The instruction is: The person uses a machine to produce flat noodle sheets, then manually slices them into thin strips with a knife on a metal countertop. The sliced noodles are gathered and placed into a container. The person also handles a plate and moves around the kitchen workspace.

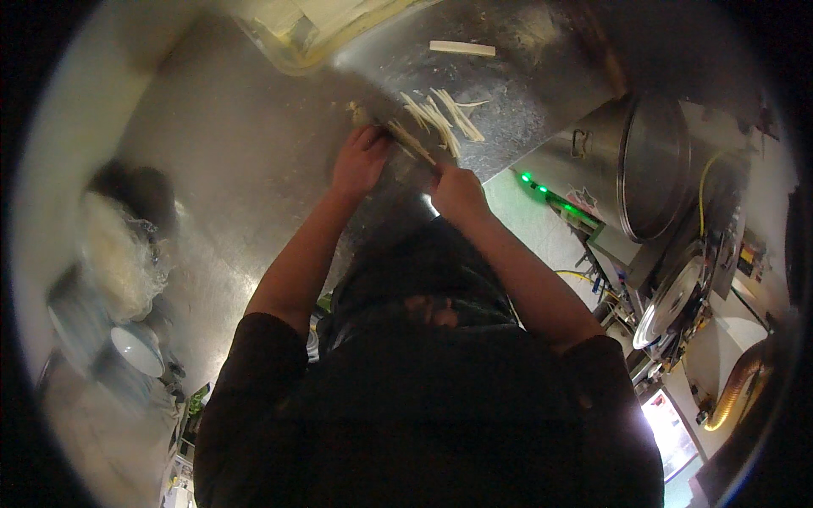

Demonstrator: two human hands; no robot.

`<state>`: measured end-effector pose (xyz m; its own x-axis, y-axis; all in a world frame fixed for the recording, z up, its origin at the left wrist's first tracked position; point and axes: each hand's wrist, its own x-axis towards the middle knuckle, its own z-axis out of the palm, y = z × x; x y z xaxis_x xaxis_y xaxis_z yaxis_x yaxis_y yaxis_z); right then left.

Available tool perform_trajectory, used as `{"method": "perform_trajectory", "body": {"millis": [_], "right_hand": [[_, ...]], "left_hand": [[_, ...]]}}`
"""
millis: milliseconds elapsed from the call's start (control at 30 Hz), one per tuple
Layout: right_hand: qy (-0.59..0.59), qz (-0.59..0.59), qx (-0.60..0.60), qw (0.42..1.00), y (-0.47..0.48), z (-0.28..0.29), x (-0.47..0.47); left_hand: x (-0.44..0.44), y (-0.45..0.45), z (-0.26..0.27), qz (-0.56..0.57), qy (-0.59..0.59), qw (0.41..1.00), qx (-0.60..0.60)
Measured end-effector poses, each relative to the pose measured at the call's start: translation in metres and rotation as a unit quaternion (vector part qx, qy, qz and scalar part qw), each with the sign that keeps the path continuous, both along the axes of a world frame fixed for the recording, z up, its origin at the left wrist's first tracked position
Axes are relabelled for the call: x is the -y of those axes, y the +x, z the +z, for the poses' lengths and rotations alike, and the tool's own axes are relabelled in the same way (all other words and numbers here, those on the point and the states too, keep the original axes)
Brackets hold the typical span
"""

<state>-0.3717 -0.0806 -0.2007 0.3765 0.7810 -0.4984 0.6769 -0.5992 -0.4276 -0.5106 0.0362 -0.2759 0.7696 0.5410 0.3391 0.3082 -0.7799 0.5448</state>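
My right hand (460, 193) is closed around the near end of a long thin object (411, 143), possibly a blade or a dough strip; which one cannot be told. At its other end, the bent fingertips of my left hand (363, 162) rest close to the metal worktop (254, 127); whether they pinch anything is unclear. Just beyond my right hand lie several thin pale strips, apparently dough (435, 124), with a second loose bunch (460, 114) beside them. Farther off, a straight pale bar (462, 48) lies alone. Pale crumbs (357, 113) are scattered past my left fingers.
A pale-rimmed tray or board (305, 66) stands at the far edge. On the left are a plastic-wrapped pale mass (120, 254) and a white bowl (137, 350). Right of the worktop's edge stands a large metal pot (597, 159), near green lights and a round metal lid (673, 298).
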Motion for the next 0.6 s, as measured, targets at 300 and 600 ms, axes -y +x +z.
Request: {"method": "perform_trajectory", "body": {"millis": [300, 600], "right_hand": [[0.076, 0.013, 0.003, 0.997, 0.010, 0.011, -0.011], [-0.018, 0.004, 0.030, 0.999, 0.000, -0.019, -0.013]], "left_hand": [[0.008, -0.001, -0.017, 0.134, -0.185, 0.973, 0.016], [0.000, -0.003, -0.007, 0.061, -0.070, 0.995, -0.027]]}}
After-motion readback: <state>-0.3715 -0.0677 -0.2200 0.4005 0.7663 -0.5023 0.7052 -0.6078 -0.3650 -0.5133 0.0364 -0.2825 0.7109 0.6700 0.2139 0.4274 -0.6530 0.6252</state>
